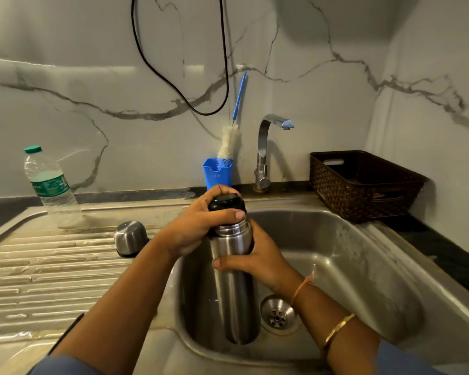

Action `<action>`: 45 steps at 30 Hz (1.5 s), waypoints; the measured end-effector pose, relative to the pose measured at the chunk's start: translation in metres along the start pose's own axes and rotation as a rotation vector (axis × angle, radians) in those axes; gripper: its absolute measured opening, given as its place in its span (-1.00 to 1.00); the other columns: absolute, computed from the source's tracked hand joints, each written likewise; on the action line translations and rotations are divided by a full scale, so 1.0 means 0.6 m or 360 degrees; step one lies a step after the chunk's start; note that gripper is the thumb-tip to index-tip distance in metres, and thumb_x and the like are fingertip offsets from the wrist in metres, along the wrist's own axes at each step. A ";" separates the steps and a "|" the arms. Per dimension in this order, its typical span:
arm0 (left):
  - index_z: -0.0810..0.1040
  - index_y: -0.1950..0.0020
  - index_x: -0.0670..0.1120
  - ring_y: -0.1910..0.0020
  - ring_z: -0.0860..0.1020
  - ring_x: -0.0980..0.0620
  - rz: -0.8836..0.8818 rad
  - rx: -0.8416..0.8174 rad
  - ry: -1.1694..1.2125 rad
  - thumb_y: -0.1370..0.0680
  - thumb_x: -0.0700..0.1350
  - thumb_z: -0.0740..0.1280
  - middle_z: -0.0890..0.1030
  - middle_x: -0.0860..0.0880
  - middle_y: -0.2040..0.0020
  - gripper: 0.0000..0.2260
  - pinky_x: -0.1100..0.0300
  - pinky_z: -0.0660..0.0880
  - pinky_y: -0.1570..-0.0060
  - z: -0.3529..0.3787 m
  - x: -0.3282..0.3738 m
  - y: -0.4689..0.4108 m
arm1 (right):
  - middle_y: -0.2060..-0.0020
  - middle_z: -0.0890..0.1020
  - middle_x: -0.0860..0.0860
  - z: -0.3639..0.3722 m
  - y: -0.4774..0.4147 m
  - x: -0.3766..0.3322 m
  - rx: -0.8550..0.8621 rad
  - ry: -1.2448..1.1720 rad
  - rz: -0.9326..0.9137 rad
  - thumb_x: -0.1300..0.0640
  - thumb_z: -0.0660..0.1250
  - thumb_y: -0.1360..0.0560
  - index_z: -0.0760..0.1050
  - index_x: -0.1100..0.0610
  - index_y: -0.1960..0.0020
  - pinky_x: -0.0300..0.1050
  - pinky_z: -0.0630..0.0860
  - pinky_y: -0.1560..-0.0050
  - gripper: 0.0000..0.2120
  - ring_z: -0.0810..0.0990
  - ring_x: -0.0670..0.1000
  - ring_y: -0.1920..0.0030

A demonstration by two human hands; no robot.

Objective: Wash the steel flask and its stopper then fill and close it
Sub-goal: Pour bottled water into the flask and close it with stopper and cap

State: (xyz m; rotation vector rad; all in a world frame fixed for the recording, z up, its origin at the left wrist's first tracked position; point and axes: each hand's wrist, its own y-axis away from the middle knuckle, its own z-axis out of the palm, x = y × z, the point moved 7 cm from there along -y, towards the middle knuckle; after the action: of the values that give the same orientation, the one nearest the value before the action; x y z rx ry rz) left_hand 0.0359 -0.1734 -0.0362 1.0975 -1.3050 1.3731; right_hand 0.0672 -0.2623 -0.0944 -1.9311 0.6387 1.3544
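The steel flask [234, 293] stands upright over the sink basin [349, 266], just left of the drain [278, 313]. Its black stopper [225, 202] sits in the neck. My left hand [201, 226] curls over the stopper from the left, thumb across the front. My right hand [260, 255] wraps the upper body of the flask from the right. The flask's steel cap [130, 238] stands mouth down on the draining board [52, 272].
A plastic water bottle [50, 185] with a green lid stands at the back left. A bottle brush [229, 143] leans in a blue holder [218, 173] beside the tap [266, 150]. A dark woven basket [363, 185] sits at the right.
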 end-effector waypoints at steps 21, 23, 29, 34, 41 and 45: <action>0.44 0.03 -0.01 0.14 0.58 0.11 0.0350 -0.0100 -0.0515 -0.29 -0.26 0.51 0.59 0.03 0.15 -0.62 0.23 0.54 0.10 0.046 0.055 -0.010 | -0.08 0.61 0.02 -0.026 -0.001 -0.013 -0.0202 -0.0095 -0.0106 0.10 0.57 -0.10 0.39 0.07 -0.26 -0.11 0.56 -0.07 -0.23 0.61 -0.02 -0.09; 0.45 0.00 -0.01 0.13 0.58 0.08 0.0256 -0.0220 -0.0308 -0.23 -0.22 0.51 0.61 0.03 0.15 -0.58 0.19 0.53 0.10 0.034 0.044 -0.012 | -0.04 0.62 0.00 -0.022 0.001 -0.013 -0.0229 -0.0065 -0.0076 0.09 0.57 -0.10 0.41 0.03 -0.21 -0.13 0.56 -0.03 -0.29 0.62 -0.03 -0.04; 0.47 0.00 0.01 0.18 0.59 0.02 0.0063 0.0785 -0.0218 -0.35 -0.12 0.53 0.58 -0.04 0.06 -0.68 0.23 0.51 0.25 0.002 0.016 -0.014 | -0.02 0.59 -0.12 -0.024 0.014 -0.032 0.0434 0.0894 -0.0018 -0.20 0.49 -0.22 0.32 -0.07 -0.17 -0.03 0.55 -0.05 -0.37 0.59 -0.05 0.00; 0.42 0.00 0.11 0.17 0.60 0.07 0.0264 0.0874 -0.0416 -0.39 -0.17 0.50 0.56 0.03 0.11 -0.65 0.28 0.56 0.21 0.027 0.030 -0.009 | 0.00 0.61 -0.13 -0.040 0.010 -0.026 0.0353 0.0609 -0.0044 -0.07 0.56 -0.21 0.27 -0.15 -0.17 -0.09 0.56 -0.08 -0.34 0.60 -0.10 0.02; 0.39 0.07 -0.08 0.20 0.55 0.06 0.0354 0.0088 -0.0204 -0.31 -0.35 0.46 0.54 -0.05 0.18 -0.66 0.20 0.56 0.13 0.040 0.042 -0.012 | -0.10 0.60 -0.03 -0.027 -0.005 -0.017 -0.0244 -0.0071 -0.0086 0.07 0.57 -0.08 0.35 0.00 -0.30 -0.11 0.55 -0.10 -0.18 0.60 -0.04 -0.11; 0.39 0.07 -0.07 0.19 0.56 0.05 0.0267 -0.0117 -0.0153 -0.26 -0.27 0.48 0.57 -0.02 0.20 -0.64 0.20 0.54 0.13 0.037 0.040 -0.012 | -0.07 0.60 -0.05 -0.017 -0.001 -0.020 -0.0315 -0.0092 -0.0070 0.08 0.56 -0.10 0.37 -0.03 -0.23 -0.14 0.55 -0.07 -0.26 0.60 -0.05 -0.09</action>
State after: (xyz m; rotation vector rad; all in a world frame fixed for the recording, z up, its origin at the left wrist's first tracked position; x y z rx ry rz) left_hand 0.0390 -0.1943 -0.0101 1.0333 -1.5348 1.3964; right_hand 0.0698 -0.2692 -0.0806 -2.0396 0.4454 1.4870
